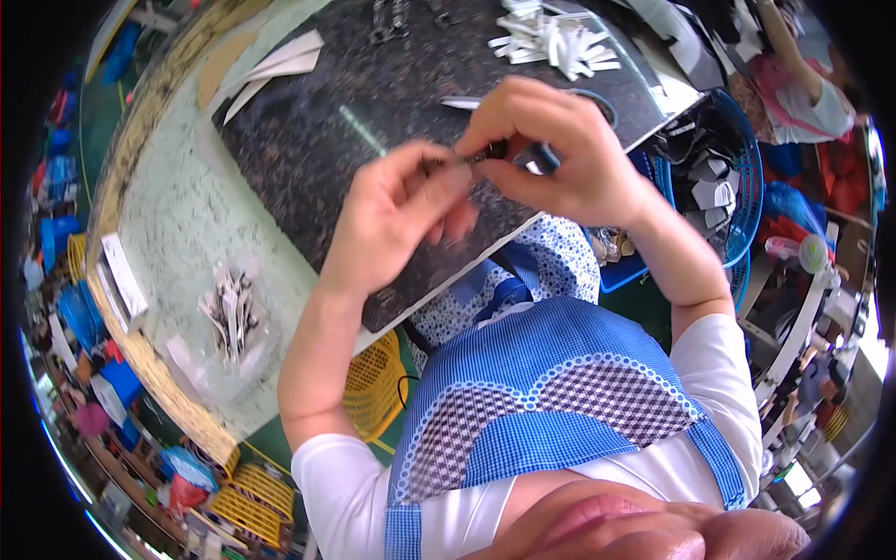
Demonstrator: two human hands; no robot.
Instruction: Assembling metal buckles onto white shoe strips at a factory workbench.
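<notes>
Over the dark speckled stone slab [308, 121], my two hands meet with fingertips close together. Between them is a small dark strip [492, 150], thin and partly hidden by the fingers. My right hand [560, 140] pinches it between thumb and forefinger. The thumb and fingers of my left hand [401, 205] close on its other end. Behind my right hand lies a pointed metal blade [459, 102]; dark blue loops show beside the hand, so it looks like scissors, mostly covered.
White strips [560, 42] are heaped at the slab's far right. Pale flat pieces [280, 65] lie far left, and a plastic bag of slim pieces [233, 313] nearer left. Blue baskets [751, 201] of scraps stand right; a yellow basket [373, 387] sits below the table. Another person [793, 93] is far right.
</notes>
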